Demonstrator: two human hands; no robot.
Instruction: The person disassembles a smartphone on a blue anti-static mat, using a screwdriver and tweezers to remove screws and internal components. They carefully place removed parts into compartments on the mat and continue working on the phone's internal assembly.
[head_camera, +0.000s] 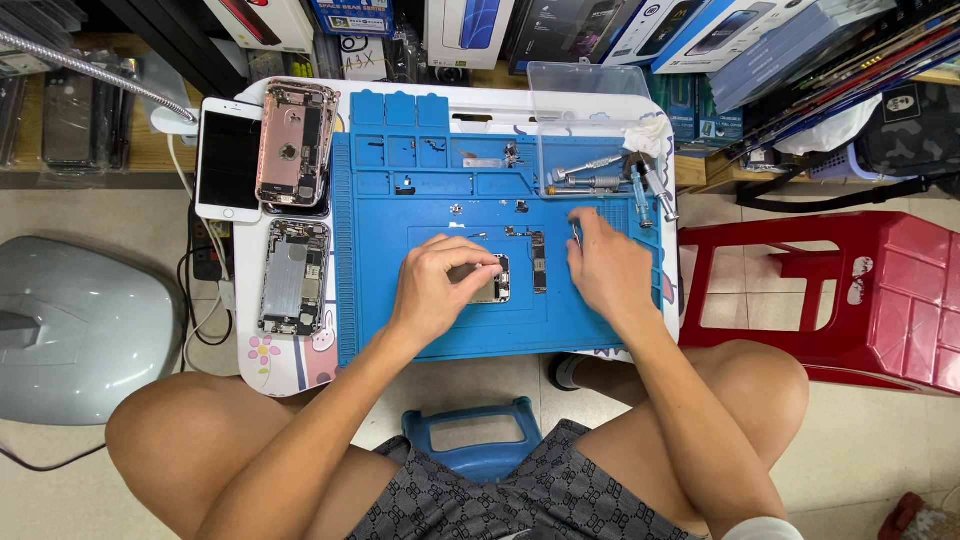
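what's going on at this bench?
A person sits at a blue mat strewn with small phone parts. The left hand pins a small board to the mat. The right hand holds tweezers beside a narrow board. Two opened phone shells and a white phone lie to the left.

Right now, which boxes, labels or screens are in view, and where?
White smartphone with dark blank screen: face up, left of the blue silicone work mat.
White retail box picturing a blue phone: upright, top centre shelf.
Dark retail box: leaning, right of the white one.
Blue-and-white phone box: tilted, top right.
Small white handwritten label: shelf edge behind the mat.
Left hand holds a small metal part; right hand holds tweezers.
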